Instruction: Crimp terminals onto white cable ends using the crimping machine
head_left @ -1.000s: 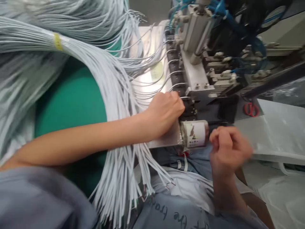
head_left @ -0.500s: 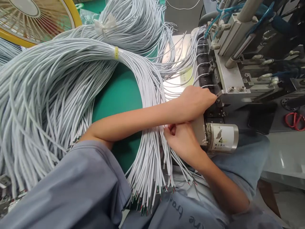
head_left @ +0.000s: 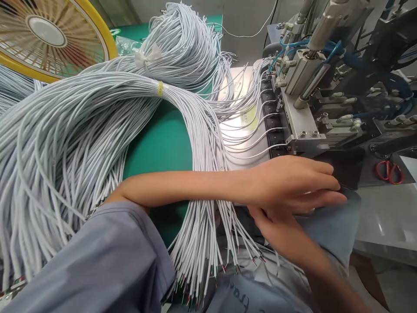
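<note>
My left hand (head_left: 293,182) reaches across from the left, palm down, fingers stretched out and slightly apart, with nothing seen in them. It lies over the spot just in front of the machine (head_left: 302,117). Beneath it is my right hand (head_left: 272,224), mostly covered; its fingers are hidden. My left forearm rests across a bundle of white cables (head_left: 205,139) tied with yellow tape (head_left: 160,88). Several single cables run from the bundle into a row of black slots (head_left: 273,119) along the machine's edge. The bundle's stripped ends (head_left: 195,278) hang toward me, showing small coloured wires.
A yellow-rimmed fan (head_left: 47,31) stands at the back left. Another coiled cable bundle (head_left: 185,39) lies at the back on the green mat (head_left: 159,134). Red-handled scissors (head_left: 389,171) lie at the right. Blue air hoses (head_left: 332,52) cross the machine.
My left hand has left the machine's front slot, where a cable now sits, and moved right and nearer me over the labelled clear jar, now hidden. My right hand has shifted right beneath it.
</note>
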